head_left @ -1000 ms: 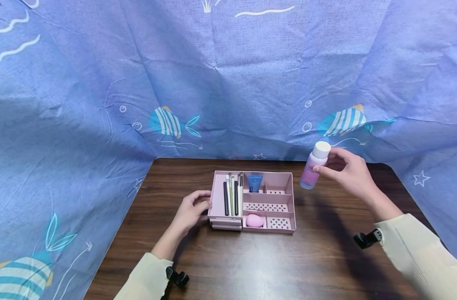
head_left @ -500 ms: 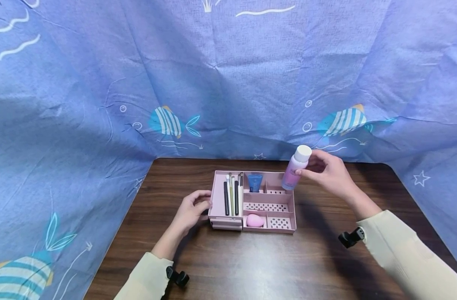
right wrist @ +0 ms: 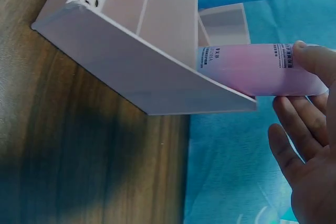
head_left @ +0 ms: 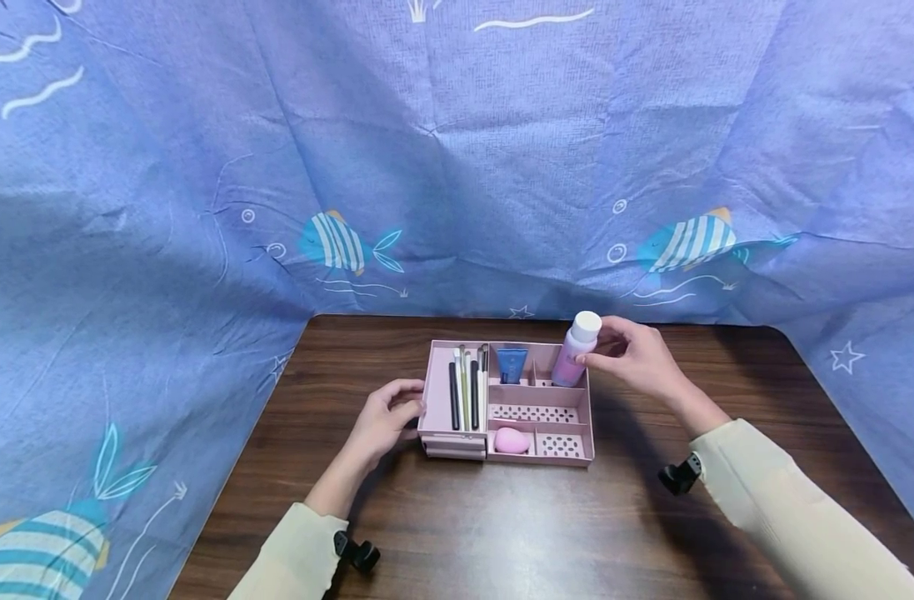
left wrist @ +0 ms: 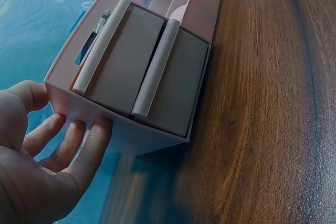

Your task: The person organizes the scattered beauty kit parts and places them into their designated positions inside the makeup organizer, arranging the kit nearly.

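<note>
My right hand [head_left: 636, 358] holds a pink-and-lilac bottle [head_left: 571, 357] with a white cap, thumb on one side and fingers on the other. The bottle's lower end sits inside the back right compartment of a pink organizer [head_left: 586, 417], tilted a little; whether it touches the floor there I cannot tell. In the right wrist view the organizer's side wall partly covers the bottle [right wrist: 247, 69]. My left hand [head_left: 382, 421] rests against the organizer's left side. In the left wrist view its fingertips [left wrist: 100, 129] touch that side wall, beside two drawers [left wrist: 126, 59].
Several makeup brushes [head_left: 466, 392] lie on the organizer's left top. A blue tube [head_left: 511, 365] stands in the compartment left of the bottle, and a pink makeup sponge [head_left: 511, 440] sits in front. The brown wooden table [head_left: 531, 525] meets a blue fish-print curtain [head_left: 457, 250] behind.
My right hand has brought the bottle leftward from beside the organizer and lowered it into the back right compartment. The left hand and the organizer have stayed in place.
</note>
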`<state>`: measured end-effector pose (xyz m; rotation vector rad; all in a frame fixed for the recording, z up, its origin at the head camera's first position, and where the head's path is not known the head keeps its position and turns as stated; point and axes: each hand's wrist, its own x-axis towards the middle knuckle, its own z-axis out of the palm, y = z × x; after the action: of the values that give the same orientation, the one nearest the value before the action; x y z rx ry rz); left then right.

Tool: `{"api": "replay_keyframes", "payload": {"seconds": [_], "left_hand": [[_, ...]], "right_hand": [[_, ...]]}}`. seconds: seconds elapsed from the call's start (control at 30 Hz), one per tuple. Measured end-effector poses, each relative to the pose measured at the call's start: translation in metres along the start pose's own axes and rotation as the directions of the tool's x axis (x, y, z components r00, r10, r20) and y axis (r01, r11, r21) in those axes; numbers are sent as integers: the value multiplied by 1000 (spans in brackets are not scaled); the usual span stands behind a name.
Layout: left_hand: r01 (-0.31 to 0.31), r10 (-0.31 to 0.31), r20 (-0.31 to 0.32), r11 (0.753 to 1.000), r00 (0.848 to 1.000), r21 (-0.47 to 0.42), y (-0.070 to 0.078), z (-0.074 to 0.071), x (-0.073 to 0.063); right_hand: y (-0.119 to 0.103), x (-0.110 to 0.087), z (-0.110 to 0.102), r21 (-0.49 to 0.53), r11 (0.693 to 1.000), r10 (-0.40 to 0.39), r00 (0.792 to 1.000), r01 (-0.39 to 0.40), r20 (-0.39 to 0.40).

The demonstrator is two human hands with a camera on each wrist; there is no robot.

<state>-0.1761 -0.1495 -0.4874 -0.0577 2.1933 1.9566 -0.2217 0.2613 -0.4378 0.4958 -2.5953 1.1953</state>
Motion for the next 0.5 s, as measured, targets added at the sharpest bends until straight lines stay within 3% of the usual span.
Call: {"api": "replay_keyframes", "payload": {"seconds": [0.5], "left_hand": [[21,-21,-7,1000,1000,1,1,0,0]], "right_hand": [[16,-10,26,-83,997,5,1000,-5,6]]}}
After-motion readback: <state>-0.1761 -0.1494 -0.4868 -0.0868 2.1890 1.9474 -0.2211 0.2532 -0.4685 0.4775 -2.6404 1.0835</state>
